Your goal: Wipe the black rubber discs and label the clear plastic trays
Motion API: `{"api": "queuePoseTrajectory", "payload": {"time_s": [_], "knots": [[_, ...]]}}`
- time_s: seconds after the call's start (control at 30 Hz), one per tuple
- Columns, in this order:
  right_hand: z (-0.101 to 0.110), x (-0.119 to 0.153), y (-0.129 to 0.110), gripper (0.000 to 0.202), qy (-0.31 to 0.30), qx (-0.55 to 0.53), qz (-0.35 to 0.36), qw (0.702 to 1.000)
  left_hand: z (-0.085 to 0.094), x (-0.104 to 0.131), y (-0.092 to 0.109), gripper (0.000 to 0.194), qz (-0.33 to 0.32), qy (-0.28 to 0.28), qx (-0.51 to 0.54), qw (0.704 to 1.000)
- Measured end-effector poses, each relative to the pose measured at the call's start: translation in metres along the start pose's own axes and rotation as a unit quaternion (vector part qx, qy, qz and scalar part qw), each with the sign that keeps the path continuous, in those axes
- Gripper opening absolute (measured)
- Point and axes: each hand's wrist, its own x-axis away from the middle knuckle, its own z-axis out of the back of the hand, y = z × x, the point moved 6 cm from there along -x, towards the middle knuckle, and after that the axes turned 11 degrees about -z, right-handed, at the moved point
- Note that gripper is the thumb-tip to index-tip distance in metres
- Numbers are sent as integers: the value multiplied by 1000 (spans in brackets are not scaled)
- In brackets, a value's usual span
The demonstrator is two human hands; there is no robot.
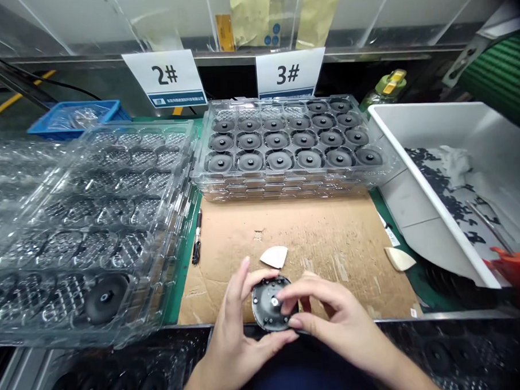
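Near the table's front edge, a round black plastic part point(265, 312) with a pale centre and small studs near its rim is held up. My left hand point(235, 328) grips it by the rim, thumb below and fingers above. On the other side, my right hand point(329, 307) has its thumb at the lower right rim and its fingertips over the face near the centre, covering some of it. Just beyond the part, a white wedge-shaped pad point(274, 256) lies on the cardboard sheet point(313, 227).
A stacked clear tray point(285, 179) at the back holds several black discs. Another clear tray point(136, 223) at left holds one disc. The white bin point(441, 210) at right contains black scraps and an orange-handled tool point(513, 270). A black pen point(197, 238) and second wedge point(399, 259) lie nearby.
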Motion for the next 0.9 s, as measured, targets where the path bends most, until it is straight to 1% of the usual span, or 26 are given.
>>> {"api": "queuePoseTrajectory", "payload": {"time_s": [0.03,0.07,0.1,0.17,0.2,0.23,0.27,0.3,0.33,0.37,0.4,0.43,0.47,0.5,0.53,0.57,0.6,0.63,0.67,0.73,0.8,0.83,0.9], "knots": [[-2,-4,5,18,-19,-54,-12,998,0,0,-2,86,17,-11,-11,1000],[-2,-9,11,15,-26,-123,-29,992,1,0,-4,75,34,-24,-21,999],[-2,-13,19,14,-26,-199,-52,978,1,0,-7,59,51,-39,-23,998],[-6,-18,36,22,-30,-325,-112,939,1,5,-12,25,83,-53,3,995],[-10,-19,44,24,-37,-361,-140,921,2,8,-15,15,98,-50,28,993],[-15,-19,50,25,-49,-376,-161,911,3,13,-17,13,114,-38,52,991],[-20,-19,55,24,-66,-367,-177,911,5,19,-20,15,130,-18,68,989],[-25,-19,60,22,-79,-332,-182,922,9,25,-25,18,152,5,68,986],[-27,-20,64,20,-84,-269,-173,944,14,33,-30,22,179,29,54,982],[-28,-22,68,17,-80,-181,-146,969,22,43,-35,27,208,52,32,976],[-28,-26,71,16,-67,-75,-102,990,32,54,-40,31,236,74,4,969],[-28,-31,73,17,-47,39,-43,997,45,67,-45,34,262,93,-28,960],[-29,-37,75,19,-33,149,21,988,60,83,-48,34,280,113,-55,952],[-31,-42,79,21,-26,241,84,966,77,101,-49,33,296,133,-80,943],[-34,-47,85,23,-28,311,134,940,95,122,-49,33,312,153,-107,932],[-37,-52,91,24,-30,357,171,918,115,146,-48,32,328,174,-138,918],[-38,-56,98,24,-33,383,199,902,136,173,-44,32,343,201,-173,901],[-38,-60,103,23,-31,393,218,893,157,202,-38,32,356,228,-210,882],[-37,-62,107,23,-22,394,229,890,176,231,-31,32,370,254,-245,859],[-34,-65,112,24,-5,390,232,891,207,290,-15,31,394,300,-310,812],[-32,-65,115,26,1,394,225,891,229,341,-1,29,407,338,-355,771],[-30,-65,116,27,5,396,224,890,237,363,3,28,411,354,-369,755],[-27,-66,118,29,11,405,232,884,250,395,3,27,416,385,-390,726]]}}
